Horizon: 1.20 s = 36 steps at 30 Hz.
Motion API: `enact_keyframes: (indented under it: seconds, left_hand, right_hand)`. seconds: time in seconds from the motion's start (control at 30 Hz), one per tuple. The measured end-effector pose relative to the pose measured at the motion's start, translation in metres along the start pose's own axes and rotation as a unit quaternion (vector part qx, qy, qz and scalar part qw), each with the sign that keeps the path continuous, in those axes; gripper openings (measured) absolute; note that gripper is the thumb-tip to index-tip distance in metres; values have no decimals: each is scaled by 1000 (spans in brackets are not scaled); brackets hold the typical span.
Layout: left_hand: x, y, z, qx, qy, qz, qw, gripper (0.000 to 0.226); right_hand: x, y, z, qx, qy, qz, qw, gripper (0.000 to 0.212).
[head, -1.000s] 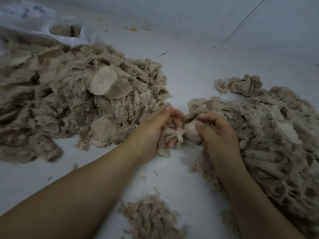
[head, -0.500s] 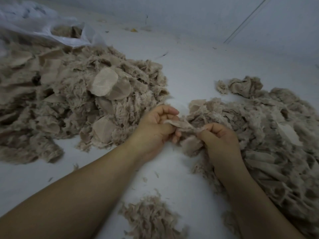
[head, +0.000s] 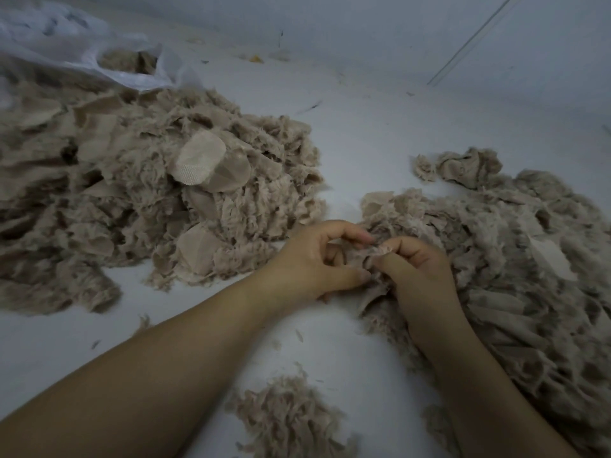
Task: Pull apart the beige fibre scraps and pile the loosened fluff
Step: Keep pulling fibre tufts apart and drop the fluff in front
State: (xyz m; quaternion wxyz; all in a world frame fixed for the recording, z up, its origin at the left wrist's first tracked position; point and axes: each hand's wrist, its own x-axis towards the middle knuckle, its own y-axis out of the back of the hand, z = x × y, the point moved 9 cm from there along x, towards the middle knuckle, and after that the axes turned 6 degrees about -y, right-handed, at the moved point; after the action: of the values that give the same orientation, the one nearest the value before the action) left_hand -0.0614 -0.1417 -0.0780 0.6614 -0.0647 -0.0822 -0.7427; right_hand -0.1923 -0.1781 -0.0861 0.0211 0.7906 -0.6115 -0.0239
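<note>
White surface, dim and scattered with loose threads; pale wall behind, with a thin line running down it at upper right. Three beige heaps, counted: a large left heap of scraps, some showing flat woven backing; a broad right heap; a small fluff pile near the bottom edge, between the forearms. One white bag at upper left, holding more beige fibre, touching the left heap's far side. Two bare hands, met at the near edge of the right heap. Left hand curled, fingertips pinching a scrap. Right hand curled too, thumb and forefinger pinching the same scrap from the other side. Scrap between them, touching the right heap.
</note>
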Motion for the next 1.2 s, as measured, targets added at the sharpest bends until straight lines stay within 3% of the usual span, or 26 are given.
enact_keyframes:
  seconds: [0.07,0.17,0.33,0.47,0.67,0.77,0.93,1.0,1.1,1.13,1.2]
  left_hand:
    - [1,6,-2,46,6,49,998,14]
    - [2,18,-9,57,21,120,991,21]
    - [0,44,-9,-111,-11,224,968,37]
    - [1,38,-6,-168,-31,198,965,26]
    - [4,13,-8,-189,-6,91,978,13]
    - [3,13,-8,-194,-11,95,976,16]
    - [3,29,-9,-228,-21,154,961,11]
    - [5,20,-4,-278,-6,51,959,15]
    - [-14,-18,6,-264,79,-251,928,41]
    - [-20,-22,4,-229,98,-291,924,47]
    - [-16,-18,-5,-158,112,-243,951,47]
  right_hand:
    - [0,2,-1,6,-1,6,1000,11]
    - [-2,3,-3,1,2,12,1000,14]
    - [-2,0,-4,-12,4,-11,1000,33]
    - [-3,-13,0,-78,-7,-66,995,31]
    - [-3,-13,-7,-42,4,-56,998,37]
    - [-4,-14,-9,-78,32,-46,995,20]
    - [-3,-2,-4,-50,4,-3,999,41]
    - [-3,1,-1,-19,-16,6,1000,50]
    - [-1,3,1,15,-26,11,999,37]
    - [-1,3,1,17,-29,9,999,30]
    - [-1,2,2,19,-31,3,999,28]
